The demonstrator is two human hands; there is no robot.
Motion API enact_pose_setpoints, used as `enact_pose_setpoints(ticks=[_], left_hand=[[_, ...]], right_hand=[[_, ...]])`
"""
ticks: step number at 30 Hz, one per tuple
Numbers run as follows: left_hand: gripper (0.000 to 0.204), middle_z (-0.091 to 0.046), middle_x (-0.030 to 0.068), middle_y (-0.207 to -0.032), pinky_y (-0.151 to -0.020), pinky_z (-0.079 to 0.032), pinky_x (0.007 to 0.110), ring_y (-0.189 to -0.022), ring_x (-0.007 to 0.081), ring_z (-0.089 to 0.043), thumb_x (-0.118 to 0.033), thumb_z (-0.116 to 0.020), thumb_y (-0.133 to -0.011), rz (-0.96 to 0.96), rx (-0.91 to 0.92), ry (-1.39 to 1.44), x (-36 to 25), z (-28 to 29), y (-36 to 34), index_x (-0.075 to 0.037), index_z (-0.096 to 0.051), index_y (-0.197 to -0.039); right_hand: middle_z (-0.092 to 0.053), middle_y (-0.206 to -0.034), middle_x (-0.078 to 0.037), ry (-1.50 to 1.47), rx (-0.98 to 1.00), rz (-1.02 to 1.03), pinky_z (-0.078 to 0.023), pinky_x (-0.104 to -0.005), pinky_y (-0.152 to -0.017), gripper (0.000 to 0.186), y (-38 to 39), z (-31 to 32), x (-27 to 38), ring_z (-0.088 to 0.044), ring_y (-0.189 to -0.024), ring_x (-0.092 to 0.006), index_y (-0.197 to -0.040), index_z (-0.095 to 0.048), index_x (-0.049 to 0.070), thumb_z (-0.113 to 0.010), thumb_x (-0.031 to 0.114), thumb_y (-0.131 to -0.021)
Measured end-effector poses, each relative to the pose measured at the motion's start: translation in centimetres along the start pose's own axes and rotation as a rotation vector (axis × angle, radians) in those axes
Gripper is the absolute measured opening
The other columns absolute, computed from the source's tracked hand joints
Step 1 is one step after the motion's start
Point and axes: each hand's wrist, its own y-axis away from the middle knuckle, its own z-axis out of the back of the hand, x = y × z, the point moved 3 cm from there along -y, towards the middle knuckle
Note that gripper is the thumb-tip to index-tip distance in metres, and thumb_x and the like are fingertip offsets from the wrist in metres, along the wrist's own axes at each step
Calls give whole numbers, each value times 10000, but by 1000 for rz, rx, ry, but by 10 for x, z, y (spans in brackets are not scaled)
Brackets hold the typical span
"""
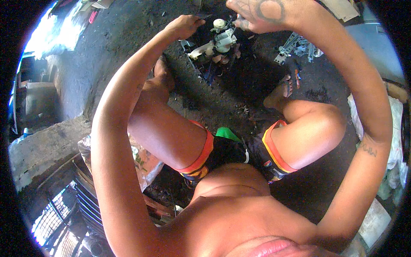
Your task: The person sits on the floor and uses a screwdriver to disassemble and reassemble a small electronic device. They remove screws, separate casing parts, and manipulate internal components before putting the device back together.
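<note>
Both my arms reach forward to a heap of white and grey plastic machine parts [223, 41] on the dark floor, beyond my bare feet. My left hand [185, 26] is closed at the heap's left, its fingertips at a dark, thin piece I cannot identify. On the other side, my right hand [257, 17] curls its fingers beside the heap; what they hold, if anything, is hidden. A round whitish knob-like part [219, 23] sits between the two hands. Below it lies a pale, elongated part [202, 51], and thin dark strips show along the heap's near left edge.
More grey parts [299, 48] lie right of the heap, under my right forearm. A small orange-and-white stick-like item [298, 78] is near my right foot [280, 92]. A concrete ledge [47, 145] runs along the left. A pale flat board [342, 8] lies far right.
</note>
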Motion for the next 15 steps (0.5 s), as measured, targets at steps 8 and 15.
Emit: enact_pose_setpoints(ticks=[8, 15], left_hand=[[471, -721, 250, -1089, -912, -535, 554, -1063, 459, -675, -469, -439, -1079, -53, 15, -46, -1, -15, -10, -100, -683, -1241], [351, -738, 144, -1134, -870, -560, 462, -1053, 331, -704, -324, -455, -1056, -329, -56, -319, 58, -59, -32, -135, -696, -1227]], right_hand=[[-676, -668, -89, 143, -80, 72, -551, -425, -649, 140, -16, -44, 9, -726, -716, -234, -696, -724, 140, -684, 219, -805], [-680, -941, -60, 285, 85, -30, -503, -371, -894, 89, -19, -54, 29, -692, -957, -217, -894, -735, 161, -652, 154, -863]])
